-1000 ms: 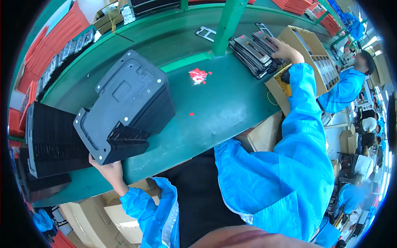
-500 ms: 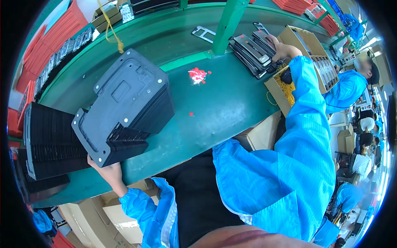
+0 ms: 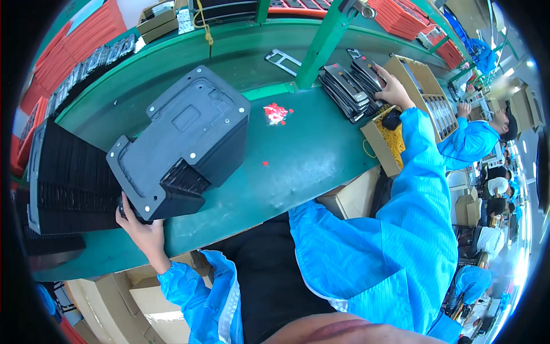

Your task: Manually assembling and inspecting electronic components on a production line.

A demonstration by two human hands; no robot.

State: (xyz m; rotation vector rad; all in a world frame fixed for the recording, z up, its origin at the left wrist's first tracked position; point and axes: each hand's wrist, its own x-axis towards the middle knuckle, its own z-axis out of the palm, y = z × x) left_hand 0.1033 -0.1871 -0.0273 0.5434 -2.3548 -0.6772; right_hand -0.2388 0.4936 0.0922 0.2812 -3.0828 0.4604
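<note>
Head view, the only one: the left hand (image 3: 142,230) has its thumb and palm around the near lower corner of a tilted stack of dark grey moulded plates (image 3: 183,123), which stands on the green bench (image 3: 309,157) to the person's left. A second stack of black plates (image 3: 74,183) is just beside it. That left grasp looks right for steadying (its far fingers are hidden, so I cannot tell how firm it is); weight is best taken from below, as sideways pressure could fan the layers apart.

Off to the right, beyond the green post (image 3: 323,49), the right hand (image 3: 395,93) is at a bundle of slim dark panels (image 3: 348,89), thumb and forefinger by the edge of the rightmost ones. Whether it pinches one or merely touches, I cannot tell. Handling by edges only would probably spare the flat faces, and a straight lift should clear the yellow-filled carton (image 3: 372,140) near the wrist. The loose red pieces (image 3: 275,113) between both hands deserve a wide berth.
</note>
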